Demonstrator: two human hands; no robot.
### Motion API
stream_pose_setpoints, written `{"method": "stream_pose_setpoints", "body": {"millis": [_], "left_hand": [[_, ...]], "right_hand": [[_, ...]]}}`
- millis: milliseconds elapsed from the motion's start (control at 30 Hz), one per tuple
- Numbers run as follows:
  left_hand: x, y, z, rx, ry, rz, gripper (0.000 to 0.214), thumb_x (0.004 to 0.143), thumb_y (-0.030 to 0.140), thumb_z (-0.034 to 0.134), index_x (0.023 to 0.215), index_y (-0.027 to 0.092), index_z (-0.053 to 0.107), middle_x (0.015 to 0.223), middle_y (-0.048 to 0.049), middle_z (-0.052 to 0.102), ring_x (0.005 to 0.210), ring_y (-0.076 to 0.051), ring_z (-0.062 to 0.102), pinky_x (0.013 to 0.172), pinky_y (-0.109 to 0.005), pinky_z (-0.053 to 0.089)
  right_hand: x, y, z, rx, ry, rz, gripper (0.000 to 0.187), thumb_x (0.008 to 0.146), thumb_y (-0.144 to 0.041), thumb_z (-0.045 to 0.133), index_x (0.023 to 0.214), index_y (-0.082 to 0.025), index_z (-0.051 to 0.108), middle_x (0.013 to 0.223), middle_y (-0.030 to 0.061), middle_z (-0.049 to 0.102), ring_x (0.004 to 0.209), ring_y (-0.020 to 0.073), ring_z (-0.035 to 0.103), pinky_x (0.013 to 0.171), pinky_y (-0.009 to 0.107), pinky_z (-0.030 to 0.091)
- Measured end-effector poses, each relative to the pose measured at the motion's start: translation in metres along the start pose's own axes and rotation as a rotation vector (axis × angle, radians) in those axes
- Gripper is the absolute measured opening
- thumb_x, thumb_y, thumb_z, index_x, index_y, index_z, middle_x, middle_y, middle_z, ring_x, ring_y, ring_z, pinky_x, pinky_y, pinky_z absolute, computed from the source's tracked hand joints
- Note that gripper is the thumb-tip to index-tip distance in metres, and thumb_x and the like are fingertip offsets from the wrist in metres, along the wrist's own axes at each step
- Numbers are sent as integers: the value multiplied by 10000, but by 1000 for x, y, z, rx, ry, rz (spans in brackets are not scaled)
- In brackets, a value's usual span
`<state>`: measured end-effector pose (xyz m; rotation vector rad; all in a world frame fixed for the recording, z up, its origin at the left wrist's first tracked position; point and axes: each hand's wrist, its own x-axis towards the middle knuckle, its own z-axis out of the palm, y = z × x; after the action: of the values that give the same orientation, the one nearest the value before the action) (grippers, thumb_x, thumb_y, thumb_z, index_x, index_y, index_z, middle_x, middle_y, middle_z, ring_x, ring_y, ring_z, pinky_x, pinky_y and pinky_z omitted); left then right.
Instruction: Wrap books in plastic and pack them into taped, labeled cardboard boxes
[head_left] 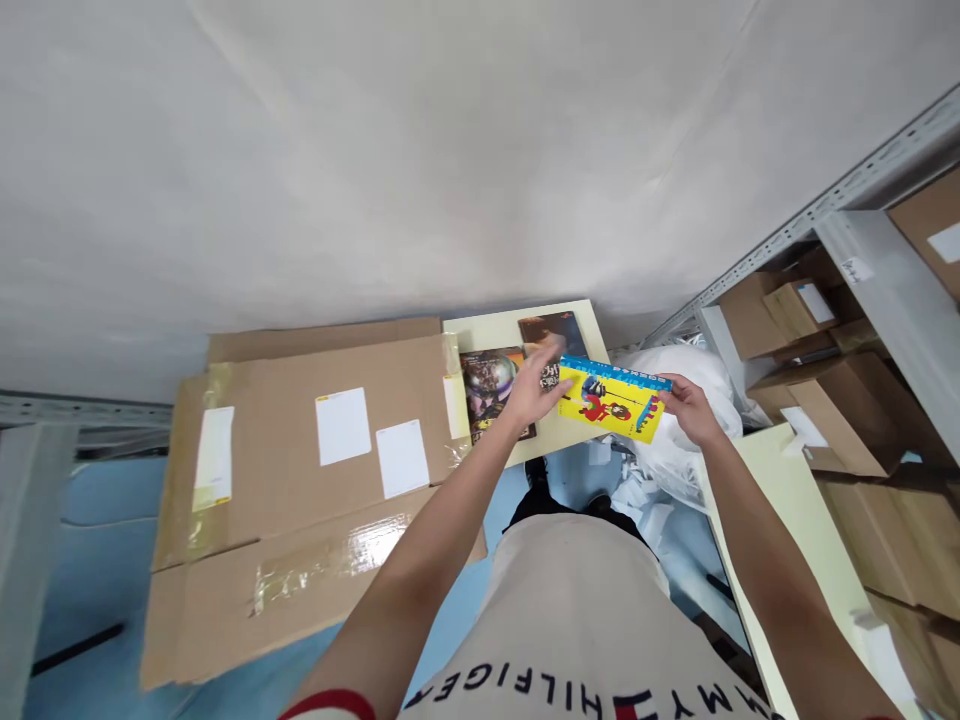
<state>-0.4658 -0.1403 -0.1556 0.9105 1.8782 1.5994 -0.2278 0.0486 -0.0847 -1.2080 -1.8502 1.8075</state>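
A yellow book [611,405] with a blue band along its top edge and a red cartoon figure on the cover is held up, slightly tilted. My right hand [688,408] pinches its upper right corner. At its left edge is my left hand [534,390], fingers spread and somewhat blurred, the thumb touching the cover's edge. Beneath that hand, a book with a dark, colourful cover [489,385] lies on a pale yellow tabletop [577,433]. Another dark book [562,328] lies farther back, partly hidden by my left fingers; white characters show between thumb and fingers.
Flattened cardboard [285,520] with white labels and tape covers the left side. White plastic wrapping [697,375] bulges at the right. Metal shelving [862,260] with cardboard boxes [847,410] and a second pale board [780,520] stand on the right. A wall [450,150] rises behind.
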Motion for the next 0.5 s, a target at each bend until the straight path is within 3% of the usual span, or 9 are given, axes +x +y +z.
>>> {"method": "stream_pose_setpoints", "body": {"millis": [100, 200, 367, 500], "left_hand": [[10, 24, 13, -3, -307, 94, 392, 728, 401, 789, 1060, 201, 736, 1132, -93, 723, 1085, -283, 656, 1025, -384, 477], [9, 39, 43, 7, -486, 60, 222, 765, 414, 729, 853, 213, 764, 844, -54, 751, 816, -236, 685, 842, -347, 539], [-23, 60, 120, -61, -551, -81, 305, 748, 493, 698, 812, 201, 758, 758, -39, 729, 689, -185, 628, 694, -299, 518], [-67, 79, 189, -144, -573, -335, 490, 660, 631, 734, 839, 175, 740, 677, -21, 696, 599, -160, 601, 607, -288, 514]], "right_hand": [[-17, -6, -24, 3, -24, -43, 437, 602, -478, 842, 946, -242, 711, 866, 15, 751, 820, 208, 691, 761, 367, 561], [-40, -2, -52, 40, 20, -63, 418, 603, -463, 850, 933, -243, 717, 796, 1, 740, 767, 200, 684, 755, 366, 556], [-102, 22, -115, 196, 228, -30, 510, 616, -495, 847, 1039, -248, 706, 793, 5, 744, 773, 216, 700, 731, 365, 553], [-175, 59, -173, 329, 234, 60, 615, 588, -511, 871, 1114, -247, 693, 980, 56, 772, 890, 246, 716, 792, 387, 560]]}}
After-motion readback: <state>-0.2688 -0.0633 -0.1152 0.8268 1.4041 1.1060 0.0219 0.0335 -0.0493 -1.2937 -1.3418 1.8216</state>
